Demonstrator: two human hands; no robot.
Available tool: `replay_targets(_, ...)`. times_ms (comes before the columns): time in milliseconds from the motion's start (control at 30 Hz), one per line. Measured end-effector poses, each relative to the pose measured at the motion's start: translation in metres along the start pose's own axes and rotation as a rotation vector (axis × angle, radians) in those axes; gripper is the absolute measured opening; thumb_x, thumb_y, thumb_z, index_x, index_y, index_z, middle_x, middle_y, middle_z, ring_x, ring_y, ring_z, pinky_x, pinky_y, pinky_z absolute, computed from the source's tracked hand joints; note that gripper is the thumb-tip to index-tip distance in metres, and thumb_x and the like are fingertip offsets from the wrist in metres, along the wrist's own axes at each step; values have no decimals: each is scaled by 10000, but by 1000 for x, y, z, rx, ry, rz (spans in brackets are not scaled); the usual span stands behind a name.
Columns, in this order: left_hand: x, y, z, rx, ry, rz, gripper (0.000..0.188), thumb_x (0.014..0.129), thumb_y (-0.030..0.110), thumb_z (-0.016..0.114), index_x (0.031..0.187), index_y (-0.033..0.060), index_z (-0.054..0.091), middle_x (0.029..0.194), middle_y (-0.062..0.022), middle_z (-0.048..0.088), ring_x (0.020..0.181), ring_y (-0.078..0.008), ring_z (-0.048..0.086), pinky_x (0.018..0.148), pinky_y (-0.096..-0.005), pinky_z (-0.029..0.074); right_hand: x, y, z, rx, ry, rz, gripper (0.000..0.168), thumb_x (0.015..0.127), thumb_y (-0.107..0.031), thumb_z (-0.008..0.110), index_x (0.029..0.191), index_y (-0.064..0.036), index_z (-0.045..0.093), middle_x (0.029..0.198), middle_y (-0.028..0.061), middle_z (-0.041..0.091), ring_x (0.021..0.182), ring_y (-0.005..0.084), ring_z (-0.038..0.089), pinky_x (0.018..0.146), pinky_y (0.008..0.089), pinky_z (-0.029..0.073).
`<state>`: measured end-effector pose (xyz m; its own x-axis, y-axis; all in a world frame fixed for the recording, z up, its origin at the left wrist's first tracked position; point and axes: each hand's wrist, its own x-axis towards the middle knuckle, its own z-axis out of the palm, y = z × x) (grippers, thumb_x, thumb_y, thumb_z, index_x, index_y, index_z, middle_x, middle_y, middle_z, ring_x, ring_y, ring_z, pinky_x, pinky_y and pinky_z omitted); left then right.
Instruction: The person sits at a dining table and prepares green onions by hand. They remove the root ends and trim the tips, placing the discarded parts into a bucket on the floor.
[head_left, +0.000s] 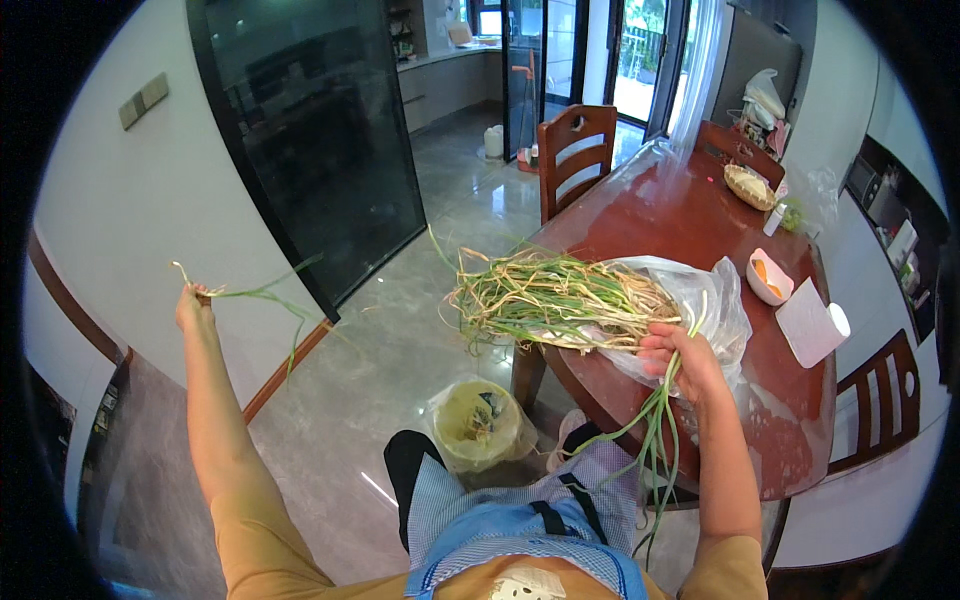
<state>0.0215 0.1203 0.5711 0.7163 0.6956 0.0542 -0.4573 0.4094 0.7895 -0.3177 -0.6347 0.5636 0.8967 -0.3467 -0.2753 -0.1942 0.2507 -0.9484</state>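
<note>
My left hand (195, 304) is stretched far out to the left and grips a thin green onion stalk (259, 291) near its pale root end. Its green leaves trail to the right and down. Over the table's near edge, my right hand (694, 364) holds a few green onions (660, 420), white ends up and green tops hanging toward my lap. Close beside those fingers lies a large heap of green onions (562, 300), with many dry yellow leaves and roots pointing right. The heap rests on a clear plastic bag (724, 300) and overhangs the table's left edge.
A lined bin (480, 431) with scraps inside stands on the floor by my knees. On the red-brown table (637, 210) are a pink bowl (769, 277), a paper roll (814, 322) and a wicker basket (750, 187). Wooden chairs (576, 157) surround it.
</note>
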Motion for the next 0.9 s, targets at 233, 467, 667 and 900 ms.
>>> replay_targets(233, -191, -22, -3, 94, -434, -251, 44, 790, 26, 519, 821, 29, 488, 742, -71, 502, 688, -181, 511, 664, -319, 459, -40, -17, 22, -27, -57, -130, 394, 843, -142, 452, 1214, -11, 446, 1065, 129, 593, 840, 192, 626, 548, 284, 521)
replay_targets(467, -336, -63, 17, -188, -420, -630, 194, 849, 0, 513, 1042, -9, 490, 823, -95, 550, 740, -196, 570, 749, -369, 521, -70, -1, 91, -71, -411, -332, 271, 852, -113, 472, 1081, 15, 538, 904, 114, 626, 492, 92, 527, 389, 193, 403)
replay_targets(667, -416, -105, 43, -275, -360, -803, 215, 858, 13, 520, 1068, -20, 493, 848, -91, 550, 767, -184, 570, 787, -355, 520, -46, 109, 182, -517, -420, -539, 206, 805, -69, 590, 1002, -20, 625, 927, -15, 568, 679, 53, 484, 611, 195, 414)
replay_targets(900, -460, -126, 40, -352, -538, -929, 245, 883, 90, 507, 1098, -26, 485, 945, -120, 558, 881, -227, 560, 842, -375, 480, -31, 140, 185, -156, -368, -51, 163, 802, -107, 617, 916, 8, 603, 762, 51, 630, 637, 93, 559, 581, 221, 437)
